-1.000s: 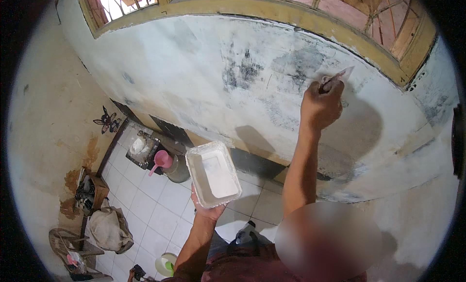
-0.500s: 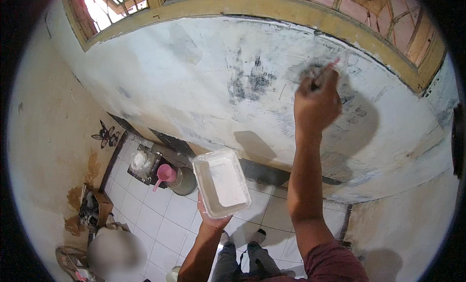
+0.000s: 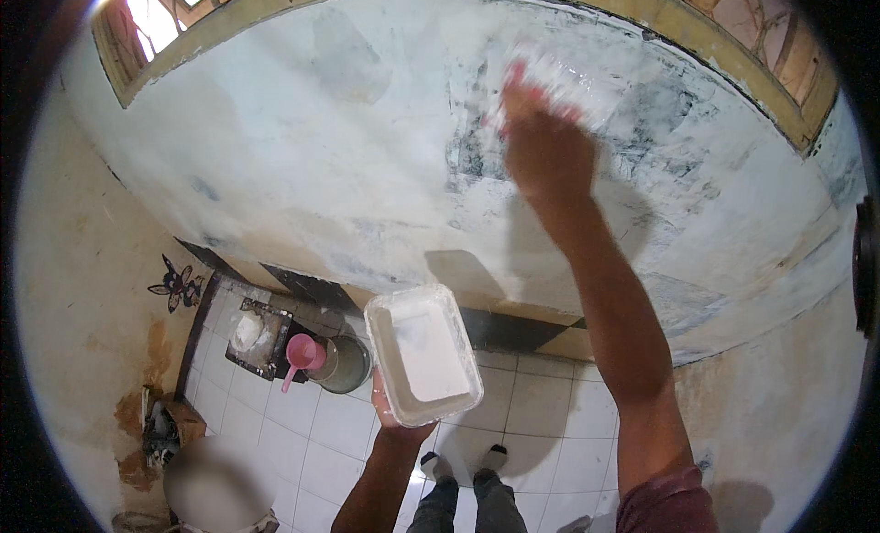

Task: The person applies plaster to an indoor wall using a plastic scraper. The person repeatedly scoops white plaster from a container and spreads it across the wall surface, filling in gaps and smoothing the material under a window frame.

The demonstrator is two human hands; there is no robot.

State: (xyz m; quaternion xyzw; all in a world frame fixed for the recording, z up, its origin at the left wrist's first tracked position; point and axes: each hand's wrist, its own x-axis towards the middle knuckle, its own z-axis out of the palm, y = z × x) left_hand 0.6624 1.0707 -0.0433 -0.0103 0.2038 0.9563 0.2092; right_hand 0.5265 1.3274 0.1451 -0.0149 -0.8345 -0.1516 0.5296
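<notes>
My left hand (image 3: pixel 396 412) supports a white rectangular tub (image 3: pixel 469 377) from below and along its left side. Smooth white paste (image 3: pixel 431 361) covers the bottom of the tub. My right arm is stretched up to the patchy whitewashed wall (image 3: pixel 284 157). In my right hand (image 3: pixel 548 153) is a tool with red parts (image 3: pixel 518 73), smeared by motion, so its exact kind is unclear. It is at the wall beside dark, rough patches (image 3: pixel 469 157), and a fresh white smear shows around it. The fingers are closed and partly hidden behind the hand's back.
A yellowish window frame (image 3: pixel 220 24) runs above the wall. On the tiled floor (image 3: pixel 293 432) stand a pail (image 3: pixel 346 368) with a pink dipper (image 3: pixel 304 352) and a dark stand (image 3: pixel 266 351) bearing white powder. My feet (image 3: pixel 495 458) are below the tub.
My right hand has swept left along the wall with the tool, leaving white over part of the dark patches. The view has shifted; the tub stays in my left hand.
</notes>
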